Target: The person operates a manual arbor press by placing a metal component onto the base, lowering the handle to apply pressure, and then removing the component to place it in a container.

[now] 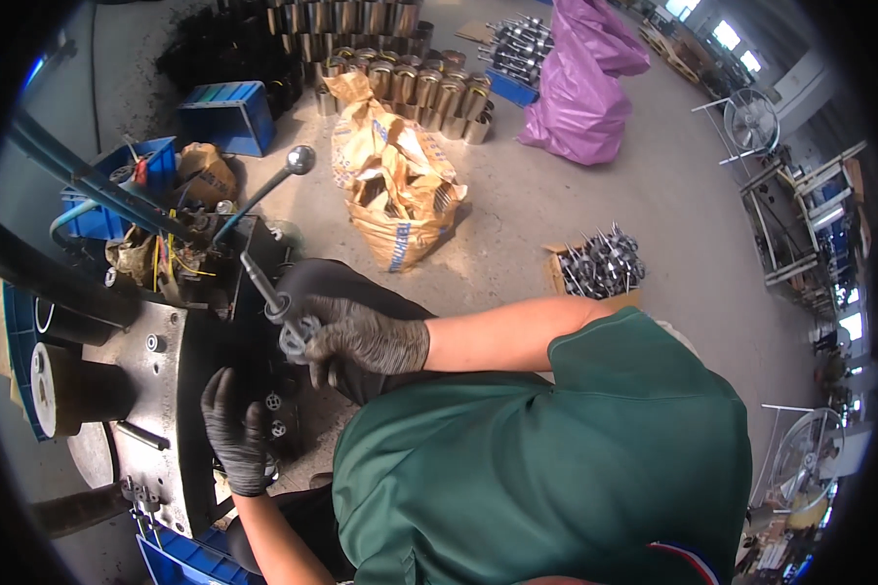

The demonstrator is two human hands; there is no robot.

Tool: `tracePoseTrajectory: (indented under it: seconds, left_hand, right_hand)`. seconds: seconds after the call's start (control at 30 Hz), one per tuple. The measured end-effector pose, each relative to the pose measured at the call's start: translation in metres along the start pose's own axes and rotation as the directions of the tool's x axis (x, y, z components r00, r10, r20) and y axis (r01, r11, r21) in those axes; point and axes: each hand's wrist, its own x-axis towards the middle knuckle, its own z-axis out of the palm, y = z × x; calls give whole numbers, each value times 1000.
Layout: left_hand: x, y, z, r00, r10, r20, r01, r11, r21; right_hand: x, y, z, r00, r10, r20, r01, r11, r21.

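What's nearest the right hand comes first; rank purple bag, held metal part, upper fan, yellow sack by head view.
1. Metal part, in the right hand.
2. Yellow sack, on the floor.
3. Purple bag, right of sack.
4. Upper fan, far right.

This is a factory workshop: a heavy machine [161, 395] beside the left grip [232, 429], metal cylinders [424, 90] well apart from it

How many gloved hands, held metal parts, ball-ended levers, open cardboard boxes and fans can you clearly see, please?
Dark-grey gloved hands (left hand, right hand): 2
Held grey metal part with shaft: 1
Ball-ended metal lever: 1
Open brown cardboard box: 1
Round wire-caged fans (upper fan, lower fan): 2
Total: 7
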Motion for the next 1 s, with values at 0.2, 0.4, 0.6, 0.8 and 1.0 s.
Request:
tracePoseTrajectory:
  seconds: [0.2, 0.4, 0.6, 0.8, 1.0]
  left_hand:
    - [-14, -34, -23, 988, -127, -83, 121, 989, -81]
    - [-20, -30, -15, 975, -210, 68, 212, 977, -37]
    - [-26, -28, -11, 936, -278, 216, 263, 960, 98]
    - [-35, -41, -11, 915, -316, 249, 287, 946, 149]
    - [-43, -56, -5, 880, -392, 267, 395, 918, 47]
  right_hand:
    - [-79, -92, -103, 904, -35, -426, -159, 898, -410]
    - [-247, -180, -279, 556, -326, -764, -824, -97, -558]
    - [-410, -248, -323, 53, -485, -873, -974, -217, 61]
    - [-442, -255, -310, -193, -386, -902, -980, 32, 196]
    - [-410, -187, -333, 184, 48, -982, -981, 76, -180]
